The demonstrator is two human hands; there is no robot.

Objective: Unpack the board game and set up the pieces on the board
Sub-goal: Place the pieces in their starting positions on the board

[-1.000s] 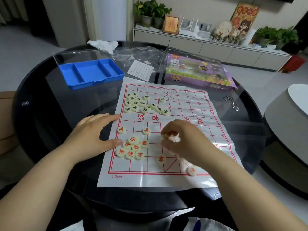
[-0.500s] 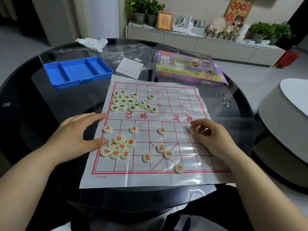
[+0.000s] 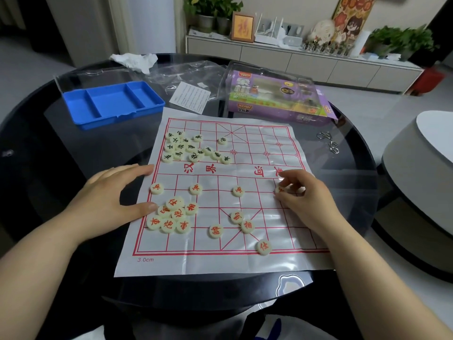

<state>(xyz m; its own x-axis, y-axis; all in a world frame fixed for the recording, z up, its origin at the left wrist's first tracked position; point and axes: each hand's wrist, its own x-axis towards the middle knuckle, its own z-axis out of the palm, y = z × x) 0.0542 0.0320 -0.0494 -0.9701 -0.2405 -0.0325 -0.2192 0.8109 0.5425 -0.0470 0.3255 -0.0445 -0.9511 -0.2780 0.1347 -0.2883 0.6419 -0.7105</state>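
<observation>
Board sheet [image 3: 220, 263] lies mid-front on round table [image 3: 49, 168]. Compartment tray [image 3: 110, 99] behind-left of it, game box [image 3: 277, 99] behind-right, instruction slip [image 3: 190, 97] between them. Metal rings [image 3: 328, 142] right of sheet. On sheet: far pile of pieces [image 3: 181, 148] and near pile of pieces [image 3: 171, 217], both left. Crumpled tissue [image 3: 134, 61] behind tray.

- This is a home living room, as the furnishings show.
- A low sideboard [image 3: 306, 65] runs along the far wall. It carries potted plants [image 3: 210, 11], a framed picture [image 3: 242, 27] and small ornaments [image 3: 326, 46].
- A cartoon poster [image 3: 353, 18] leans on the far wall to the right.
- A round glass table [image 3: 61, 180] stands near.
- A grey round stool or side table [image 3: 416, 180] sits to its right.
</observation>
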